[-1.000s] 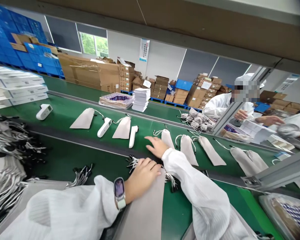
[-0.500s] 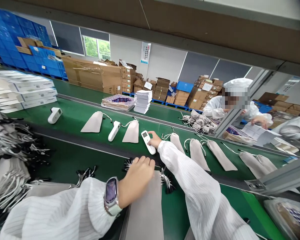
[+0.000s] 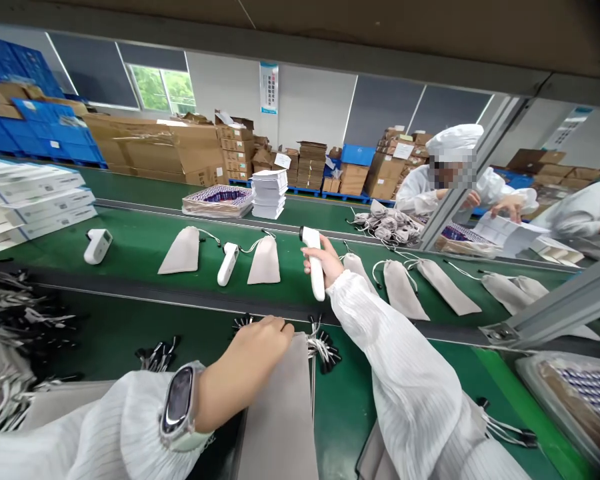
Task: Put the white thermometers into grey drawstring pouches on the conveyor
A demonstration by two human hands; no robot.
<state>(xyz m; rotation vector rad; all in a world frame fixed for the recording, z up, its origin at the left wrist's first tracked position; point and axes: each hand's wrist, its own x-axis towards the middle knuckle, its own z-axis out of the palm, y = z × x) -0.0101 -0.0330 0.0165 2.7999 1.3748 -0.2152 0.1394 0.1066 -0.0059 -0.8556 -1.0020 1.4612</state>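
Thermometer in right hand, above belt

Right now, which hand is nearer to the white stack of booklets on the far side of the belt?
Right. The right hand is raised over the belt, below the booklets; the left hand rests on a pouch closer in.

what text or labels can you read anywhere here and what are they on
None of it reads legibly.
Blue-and-white wall poster: rows of print, too small to read.
Hanging blue-topped sign at right: blurred.
White labels on the brown cardboard cartons: too small.
Stacked white flat boxes at left: side print blurred.
White handheld device in the right hand: no readable marking.
Smartwatch on the left wrist: screen dark.
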